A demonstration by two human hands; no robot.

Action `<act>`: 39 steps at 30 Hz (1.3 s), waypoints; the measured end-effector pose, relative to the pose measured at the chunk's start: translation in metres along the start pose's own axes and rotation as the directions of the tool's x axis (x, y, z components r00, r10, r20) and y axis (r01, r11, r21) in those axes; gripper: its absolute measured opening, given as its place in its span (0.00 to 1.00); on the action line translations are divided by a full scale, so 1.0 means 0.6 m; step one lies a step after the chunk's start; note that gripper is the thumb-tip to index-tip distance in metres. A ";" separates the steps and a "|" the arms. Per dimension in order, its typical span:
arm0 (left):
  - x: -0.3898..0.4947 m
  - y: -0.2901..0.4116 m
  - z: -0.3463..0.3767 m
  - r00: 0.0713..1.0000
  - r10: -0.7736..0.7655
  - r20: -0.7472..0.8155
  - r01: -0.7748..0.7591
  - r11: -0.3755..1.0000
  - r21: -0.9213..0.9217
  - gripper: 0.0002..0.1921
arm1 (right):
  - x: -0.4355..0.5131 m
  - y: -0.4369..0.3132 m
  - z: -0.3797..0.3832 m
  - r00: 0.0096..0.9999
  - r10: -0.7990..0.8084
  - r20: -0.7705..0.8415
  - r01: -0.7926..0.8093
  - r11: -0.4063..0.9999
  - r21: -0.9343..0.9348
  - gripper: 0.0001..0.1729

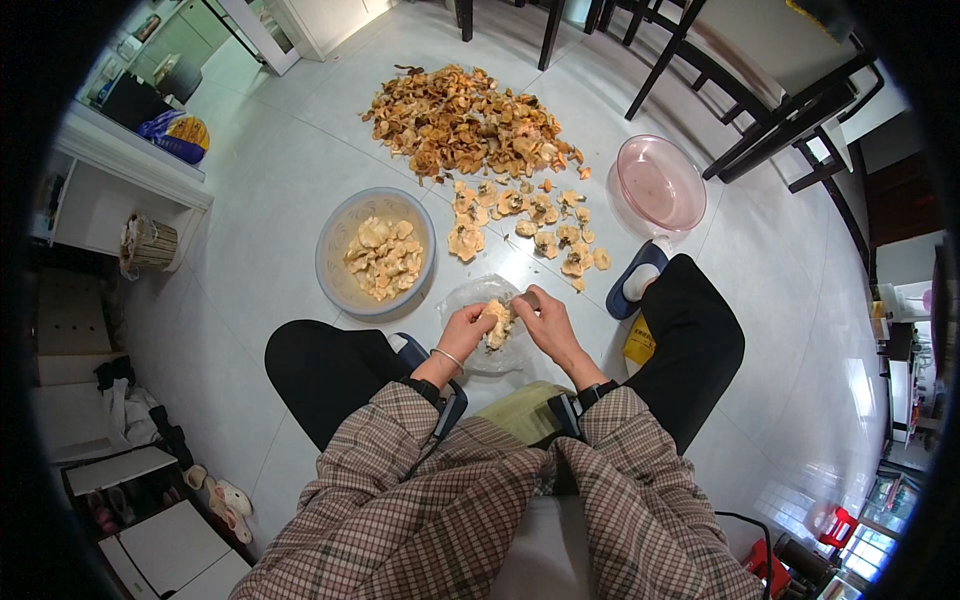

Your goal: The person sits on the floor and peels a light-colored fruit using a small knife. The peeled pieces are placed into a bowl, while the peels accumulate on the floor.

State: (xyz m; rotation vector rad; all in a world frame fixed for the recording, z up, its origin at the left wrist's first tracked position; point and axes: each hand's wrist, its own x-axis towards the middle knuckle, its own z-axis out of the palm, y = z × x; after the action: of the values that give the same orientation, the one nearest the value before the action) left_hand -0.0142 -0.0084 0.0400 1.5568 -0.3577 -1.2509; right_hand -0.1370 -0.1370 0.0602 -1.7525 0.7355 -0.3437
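Observation:
Between my knees, my left hand (463, 332) grips a pale orange mushroom (496, 324) by its left side. My right hand (549, 324) holds a small dark blade-like tool (529, 299) at the mushroom's right edge; its tip is hidden by my fingers. Beneath both hands a clear plastic bag (480, 291) lies spread on the floor with dark scraps on it. Left of the bag, a grey-blue basin (328, 232) contains several pale mushrooms (384, 259). Ahead of my hands, loose mushrooms (466, 241) with dark dirt on some lie apart on the tiles.
A large heap of brown-orange mushrooms (465, 124) spreads farther out. To the right stands a pink translucent basin (660, 184), near my slippered foot (637, 279). Dark chair legs (667, 67) rise at the upper right. A yellow packet (639, 341) lies beside my right leg.

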 end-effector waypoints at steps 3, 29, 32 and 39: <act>0.003 0.000 -0.005 0.998 -0.057 -0.016 0.057 0.997 -0.047 0.11 | 0.001 -0.001 -0.003 0.995 0.095 -0.028 -0.096 0.994 -0.042 0.18; 0.008 -0.004 -0.014 0.979 -0.192 0.064 0.197 0.832 -0.518 0.08 | -0.006 -0.006 0.010 0.999 0.018 0.044 -0.022 0.997 0.073 0.16; 0.006 -0.001 -0.011 0.979 -0.196 0.058 0.196 0.827 -0.527 0.07 | -0.007 -0.006 0.014 0.998 -0.029 0.055 0.027 0.999 0.031 0.14; 0.005 0.003 -0.010 0.979 -0.194 0.056 0.195 0.834 -0.516 0.08 | -0.001 -0.010 0.003 0.989 -0.052 -0.138 0.056 0.998 0.021 0.12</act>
State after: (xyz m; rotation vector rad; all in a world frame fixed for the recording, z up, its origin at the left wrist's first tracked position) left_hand -0.0074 -0.0082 0.0391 1.1381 0.1455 -1.3657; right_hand -0.1346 -0.1341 0.0653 -1.7406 0.7797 -0.5128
